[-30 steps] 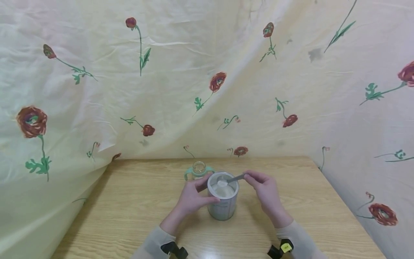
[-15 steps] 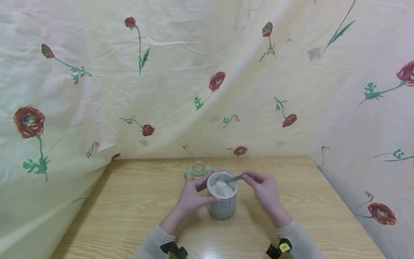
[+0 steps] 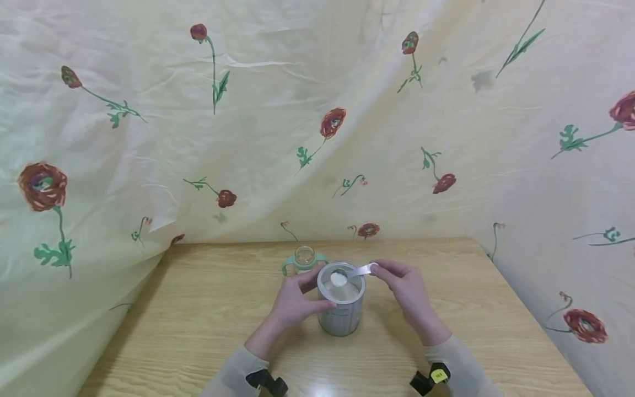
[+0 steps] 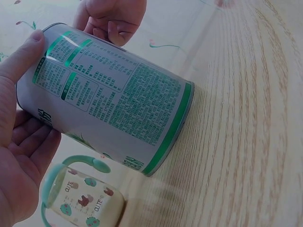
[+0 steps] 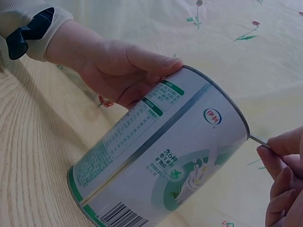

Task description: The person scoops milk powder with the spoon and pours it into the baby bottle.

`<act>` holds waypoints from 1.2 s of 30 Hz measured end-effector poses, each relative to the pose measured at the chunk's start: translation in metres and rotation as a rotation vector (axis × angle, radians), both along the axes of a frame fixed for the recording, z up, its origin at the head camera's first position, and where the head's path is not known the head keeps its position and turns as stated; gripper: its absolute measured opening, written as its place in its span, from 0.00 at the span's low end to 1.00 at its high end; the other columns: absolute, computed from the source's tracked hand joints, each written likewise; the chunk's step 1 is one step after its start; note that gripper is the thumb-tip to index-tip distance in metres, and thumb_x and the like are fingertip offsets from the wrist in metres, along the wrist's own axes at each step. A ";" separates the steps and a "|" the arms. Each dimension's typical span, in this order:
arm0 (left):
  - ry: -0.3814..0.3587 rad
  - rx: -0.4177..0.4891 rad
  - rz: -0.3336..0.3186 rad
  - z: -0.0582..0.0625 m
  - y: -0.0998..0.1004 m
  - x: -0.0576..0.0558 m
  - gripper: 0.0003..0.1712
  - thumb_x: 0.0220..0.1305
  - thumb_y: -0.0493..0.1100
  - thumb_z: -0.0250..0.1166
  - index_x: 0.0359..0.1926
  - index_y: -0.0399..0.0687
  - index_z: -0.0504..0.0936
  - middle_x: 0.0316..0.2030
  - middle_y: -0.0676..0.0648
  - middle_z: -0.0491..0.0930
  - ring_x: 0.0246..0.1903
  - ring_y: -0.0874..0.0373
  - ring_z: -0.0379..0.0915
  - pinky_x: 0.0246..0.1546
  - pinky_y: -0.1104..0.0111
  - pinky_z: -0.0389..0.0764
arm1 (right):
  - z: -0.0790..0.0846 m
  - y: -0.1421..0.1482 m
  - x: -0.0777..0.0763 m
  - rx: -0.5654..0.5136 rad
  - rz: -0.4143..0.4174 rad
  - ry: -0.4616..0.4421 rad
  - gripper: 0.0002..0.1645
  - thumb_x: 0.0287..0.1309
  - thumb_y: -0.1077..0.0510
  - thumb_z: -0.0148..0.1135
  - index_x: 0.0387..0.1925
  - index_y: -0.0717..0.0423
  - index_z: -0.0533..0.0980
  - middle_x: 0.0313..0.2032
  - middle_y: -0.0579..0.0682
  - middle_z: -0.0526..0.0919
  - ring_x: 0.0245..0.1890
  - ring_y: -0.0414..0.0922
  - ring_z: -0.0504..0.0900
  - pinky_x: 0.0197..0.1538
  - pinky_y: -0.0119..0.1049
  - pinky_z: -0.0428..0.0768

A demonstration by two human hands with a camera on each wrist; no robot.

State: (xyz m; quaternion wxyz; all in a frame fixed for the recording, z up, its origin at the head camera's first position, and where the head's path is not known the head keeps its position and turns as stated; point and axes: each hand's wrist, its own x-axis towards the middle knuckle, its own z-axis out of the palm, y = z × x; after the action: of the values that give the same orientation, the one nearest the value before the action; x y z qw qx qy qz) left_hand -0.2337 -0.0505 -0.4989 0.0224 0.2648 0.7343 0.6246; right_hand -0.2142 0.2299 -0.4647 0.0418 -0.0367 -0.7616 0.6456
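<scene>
A white-and-green milk powder can (image 3: 340, 321) stands upright on the table without a lid, pale powder visible inside. My left hand (image 3: 289, 305) grips its upper left side, thumb near the front rim and fingers around the far side. Between thumb and fingers my right hand (image 3: 409, 293) pinches the handle end of a scoop (image 3: 364, 270). White powder fills the scoop's bowl, which sits within the can's mouth. In the right wrist view only a thin bit of the handle (image 5: 259, 140) shows past the rim; the can wall hides the bowl.
Behind the can, to its left, stands a clear baby bottle (image 3: 304, 258) with mint-green handles and no cap; pale contents show in the left wrist view. The wooden table (image 3: 213, 309) meets a flowered cloth (image 3: 278, 138) at its back and sides.
The scoop has turned in my right hand: its handle, grey before, now looks bright, and its powder-filled bowl shows more plainly. My left hand and the can hold still.
</scene>
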 end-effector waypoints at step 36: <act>0.031 -0.039 0.007 0.001 -0.001 0.001 0.52 0.55 0.44 0.85 0.77 0.36 0.70 0.73 0.46 0.75 0.68 0.50 0.76 0.69 0.60 0.77 | 0.004 0.007 -0.003 -0.132 0.106 -0.114 0.23 0.71 0.51 0.71 0.60 0.61 0.85 0.42 0.44 0.92 0.43 0.39 0.78 0.48 0.32 0.77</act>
State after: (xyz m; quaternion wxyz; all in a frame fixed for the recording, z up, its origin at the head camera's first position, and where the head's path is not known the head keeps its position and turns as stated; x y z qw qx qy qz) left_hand -0.2331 -0.0511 -0.4978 0.0140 0.2715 0.7474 0.6062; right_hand -0.2174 0.2373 -0.4608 -0.0382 -0.0357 -0.7194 0.6926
